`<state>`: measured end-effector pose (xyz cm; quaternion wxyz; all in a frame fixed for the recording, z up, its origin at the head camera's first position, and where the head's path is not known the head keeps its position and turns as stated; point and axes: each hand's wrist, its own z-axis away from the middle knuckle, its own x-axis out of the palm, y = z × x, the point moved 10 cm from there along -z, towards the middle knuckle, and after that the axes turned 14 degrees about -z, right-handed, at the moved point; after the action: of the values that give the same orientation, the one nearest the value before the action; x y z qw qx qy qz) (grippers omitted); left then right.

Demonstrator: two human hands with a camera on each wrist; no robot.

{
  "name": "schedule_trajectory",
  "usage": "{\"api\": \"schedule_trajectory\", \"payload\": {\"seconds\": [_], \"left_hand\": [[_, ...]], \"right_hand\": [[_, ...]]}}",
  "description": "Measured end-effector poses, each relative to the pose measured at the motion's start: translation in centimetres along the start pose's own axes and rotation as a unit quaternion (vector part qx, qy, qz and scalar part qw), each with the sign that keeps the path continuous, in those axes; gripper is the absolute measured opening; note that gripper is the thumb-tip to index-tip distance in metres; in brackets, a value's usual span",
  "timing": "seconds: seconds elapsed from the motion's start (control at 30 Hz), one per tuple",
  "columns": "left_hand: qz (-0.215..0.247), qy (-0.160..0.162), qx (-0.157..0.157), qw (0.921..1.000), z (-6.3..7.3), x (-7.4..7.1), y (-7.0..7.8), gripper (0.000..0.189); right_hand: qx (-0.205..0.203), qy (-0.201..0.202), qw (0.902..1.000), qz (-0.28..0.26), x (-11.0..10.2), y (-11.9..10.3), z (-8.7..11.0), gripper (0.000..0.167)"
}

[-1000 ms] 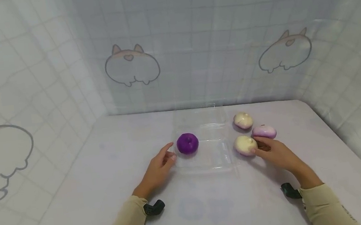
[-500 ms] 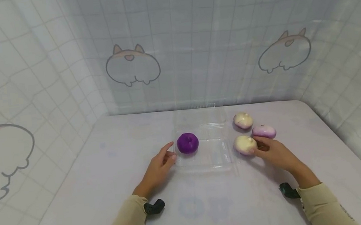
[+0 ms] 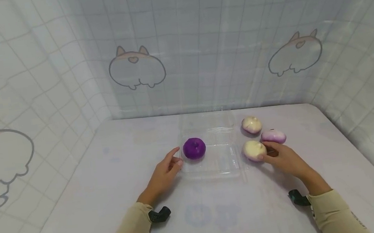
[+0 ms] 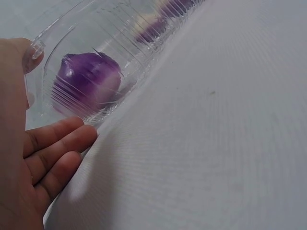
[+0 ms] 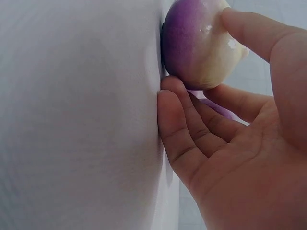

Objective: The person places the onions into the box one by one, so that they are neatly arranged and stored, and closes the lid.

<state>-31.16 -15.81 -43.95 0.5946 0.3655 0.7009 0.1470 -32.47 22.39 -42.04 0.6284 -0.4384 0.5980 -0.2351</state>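
Observation:
A clear plastic clamshell box (image 3: 220, 159) lies with its lid folded back on the white table. Inside its left part is a dark purple onion (image 3: 194, 148), which shows through the ribbed wall in the left wrist view. My left hand (image 3: 163, 173) is at the box's left side, thumb by the rim, other fingers (image 4: 57, 148) loosely extended along the wall. Right of the box, my right hand (image 3: 286, 158) pinches a cream-and-purple onion (image 3: 254, 150) between thumb and forefinger. That onion rests on the table; the remaining fingers (image 5: 175, 117) lie below it in the right wrist view.
Two more pale purple onions stand close by: one cream-topped onion (image 3: 252, 125) behind, one onion on its side (image 3: 274, 136) beside my right fingertips. A tiled-pattern curtain (image 3: 208, 64) encloses the back and both sides of the table.

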Motion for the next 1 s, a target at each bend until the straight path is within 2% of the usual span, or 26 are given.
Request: {"api": "schedule_trajectory", "payload": {"seconds": [0.47,0.7,0.83,1.0], "left_hand": [[-0.005,-0.008,0.002,1.0,0.06,0.11,-0.3,0.055],[-0.009,-0.002,0.002,1.0,-0.16,-0.6,-0.06,0.054],[-0.004,-0.004,-0.004,1.0,-0.07,-0.29,-0.29,0.053],[-0.002,-0.005,-0.008,1.0,-0.01,-0.02,-0.45,0.054]], "right_hand": [[0.022,0.001,0.9995,-0.024,0.55,0.42,0.33,0.07],[0.01,0.011,0.9997,-0.02,0.48,-0.06,-0.18,0.067],[0.01,0.008,0.9997,-0.022,0.35,-0.1,-0.25,0.067],[0.009,0.0,0.9982,-0.059,0.23,0.07,-0.08,0.067]]}}
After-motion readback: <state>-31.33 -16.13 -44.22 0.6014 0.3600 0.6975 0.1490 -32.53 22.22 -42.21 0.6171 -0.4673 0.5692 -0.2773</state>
